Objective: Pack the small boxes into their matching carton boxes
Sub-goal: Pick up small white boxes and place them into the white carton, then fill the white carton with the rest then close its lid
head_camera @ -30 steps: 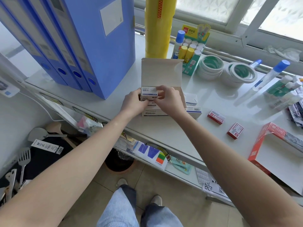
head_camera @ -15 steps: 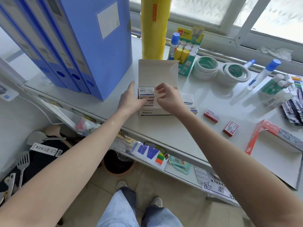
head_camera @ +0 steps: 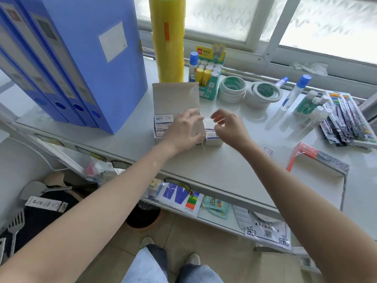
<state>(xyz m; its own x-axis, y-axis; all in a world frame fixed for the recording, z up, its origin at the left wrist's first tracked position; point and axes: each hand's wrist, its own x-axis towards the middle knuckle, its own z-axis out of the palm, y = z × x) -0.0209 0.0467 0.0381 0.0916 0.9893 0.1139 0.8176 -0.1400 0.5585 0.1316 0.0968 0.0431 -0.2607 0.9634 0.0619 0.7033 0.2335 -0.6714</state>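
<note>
An open grey-white carton (head_camera: 175, 99) stands mid-table with its lid raised. Small white-and-blue boxes (head_camera: 163, 121) are stacked in its left part. My left hand (head_camera: 183, 129) lies palm down over the carton's right side, fingers spread, holding nothing. My right hand (head_camera: 226, 127) hovers just right of the carton, fingers curled and apart, above loose white-and-blue small boxes (head_camera: 212, 138) on the table. It is blurred, and I see nothing in its grip. An open red carton (head_camera: 302, 152) lies at the right, with a small red box (head_camera: 268, 151) near it.
Blue file boxes (head_camera: 81, 58) stand close on the left. A yellow tape roll stack (head_camera: 168, 39), glue sticks (head_camera: 208, 74), white tape rolls (head_camera: 263, 92), glue bottles (head_camera: 295, 90) and packaged pens (head_camera: 346, 119) line the back and right. The table edge (head_camera: 204, 180) runs below my forearms.
Both hands have let go of the small box, which now sits in the carton. My right hand has moved right over the loose boxes. My left hand has shifted onto the carton's right side.
</note>
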